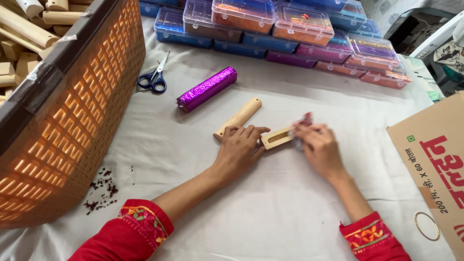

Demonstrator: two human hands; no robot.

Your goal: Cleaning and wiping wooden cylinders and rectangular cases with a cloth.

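My left hand presses down on a pale wooden piece with a long slot, lying flat on the white cloth. My right hand pinches a small shiny red and pink bit at the far end of that slotted piece. A second plain wooden cylinder lies just behind my left hand. Farther back lies a roll wrapped in shiny purple foil. Blue-handled scissors rest to its left.
A large orange woven basket full of wooden cylinders stands at the left. Stacked clear-lidded plastic boxes in blue, orange and purple line the back. A cardboard box sits at the right, a thin ring beside it. Dark crumbs lie near the basket.
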